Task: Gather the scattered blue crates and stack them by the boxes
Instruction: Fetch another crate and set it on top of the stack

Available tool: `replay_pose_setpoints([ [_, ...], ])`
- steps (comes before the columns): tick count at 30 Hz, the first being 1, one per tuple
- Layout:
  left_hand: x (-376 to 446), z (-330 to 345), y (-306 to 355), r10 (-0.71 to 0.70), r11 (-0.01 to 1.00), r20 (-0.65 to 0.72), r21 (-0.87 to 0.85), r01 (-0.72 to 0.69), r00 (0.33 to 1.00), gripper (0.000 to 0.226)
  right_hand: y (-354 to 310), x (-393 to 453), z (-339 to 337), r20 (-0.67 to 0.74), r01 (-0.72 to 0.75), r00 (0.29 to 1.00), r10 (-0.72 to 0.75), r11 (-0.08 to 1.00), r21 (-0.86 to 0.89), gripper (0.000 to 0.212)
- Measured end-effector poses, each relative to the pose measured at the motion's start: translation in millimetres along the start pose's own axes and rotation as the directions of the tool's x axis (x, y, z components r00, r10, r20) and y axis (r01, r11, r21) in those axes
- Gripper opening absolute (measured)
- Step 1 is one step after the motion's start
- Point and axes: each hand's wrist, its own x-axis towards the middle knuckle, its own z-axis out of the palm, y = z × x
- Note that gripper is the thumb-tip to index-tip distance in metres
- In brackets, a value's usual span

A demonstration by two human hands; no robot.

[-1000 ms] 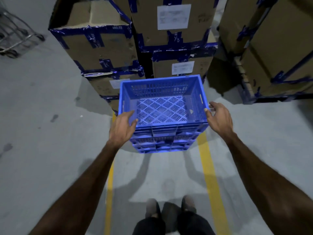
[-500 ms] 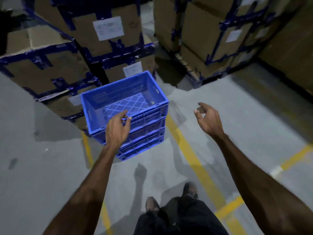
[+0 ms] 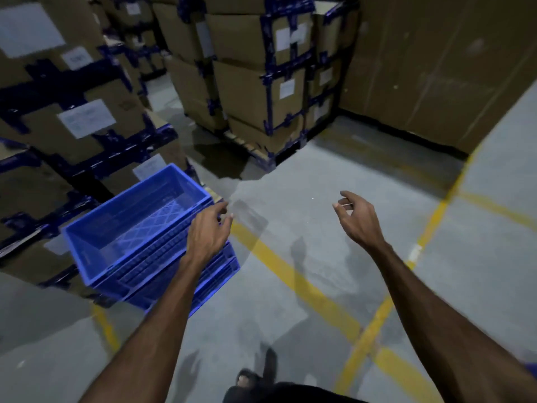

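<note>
Neither grip holds anything: our left hand hangs loose-fingered over the near rim of the blue crates, our right hand relaxed over bare floor. The crates sit nested beside the boxes; they look stiff, light plastic, best taken by the rims, both arms half extended
</note>
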Motion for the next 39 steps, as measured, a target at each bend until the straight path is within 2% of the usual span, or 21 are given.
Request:
replay_pose_setpoints([
  [7,-19,77,125,0.186,0.982,0.08,-0.055,-0.182,0.979,0.04,100,-70,-136,-0.185,-0.155,0.969,0.163,0.986,0.057,0.045],
  [13,-33,169,240,0.403,0.914,0.193,-0.137,-0.383,0.894,0.04,185,-149,-246,-0.365,-0.339,0.868,0.336,0.939,0.058,0.046],
  [20,-66,256,371,0.583,0.809,0.307,-0.301,-0.505,0.752,0.039,249,-240,-328,-0.58,-0.515,0.639,0.506,0.841,0.166,0.041],
  [26,-83,312,467,0.725,0.689,0.372,-0.405,-0.601,0.58,0.039,273,-303,-372,-0.678,-0.618,0.425,0.599,0.74,0.266,0.041],
  [33,-105,375,555,0.833,0.551,0.403,-0.544,-0.633,0.379,0.034,278,-358,-396,-0.777,-0.693,0.175,0.605,0.637,0.339,0.041],
  [39,-117,405,596,0.865,0.484,0.448,-0.626,-0.612,0.226,0.035,272,-373,-394,-0.804,-0.727,0.009,0.595,0.556,0.403,0.041],
])
